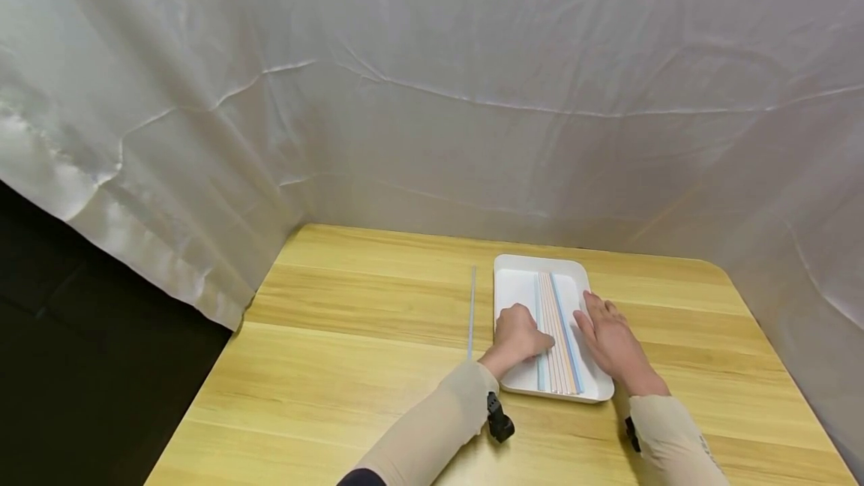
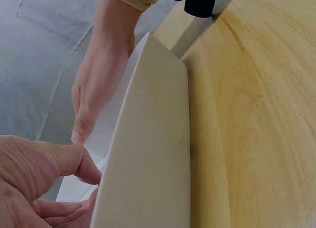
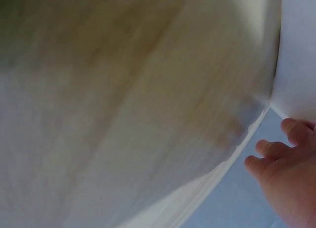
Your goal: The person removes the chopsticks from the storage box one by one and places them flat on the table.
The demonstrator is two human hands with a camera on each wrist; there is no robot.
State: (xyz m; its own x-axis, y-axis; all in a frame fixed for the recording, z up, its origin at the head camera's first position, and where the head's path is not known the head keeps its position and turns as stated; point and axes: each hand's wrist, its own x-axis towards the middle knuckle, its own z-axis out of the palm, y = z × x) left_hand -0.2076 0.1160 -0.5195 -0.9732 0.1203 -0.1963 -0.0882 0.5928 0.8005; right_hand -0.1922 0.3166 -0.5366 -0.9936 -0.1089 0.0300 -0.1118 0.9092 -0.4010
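Observation:
Several long thin straws in pale blue, white, pink, orange and blue lie side by side, lengthwise, in a white rectangular tray. My left hand reaches over the tray's left side, its thumb lying across the straws. In the left wrist view, the left hand has bent fingers low inside the tray wall; I cannot tell whether it pinches a straw. My right hand lies along the tray's right rim with extended fingers. In the right wrist view, the right hand's fingers are beside the white tray wall.
A single pale straw lies on the wooden table left of the tray. Pale sheeting hangs behind the table and at both sides. A dark floor area shows beyond the table's left edge.

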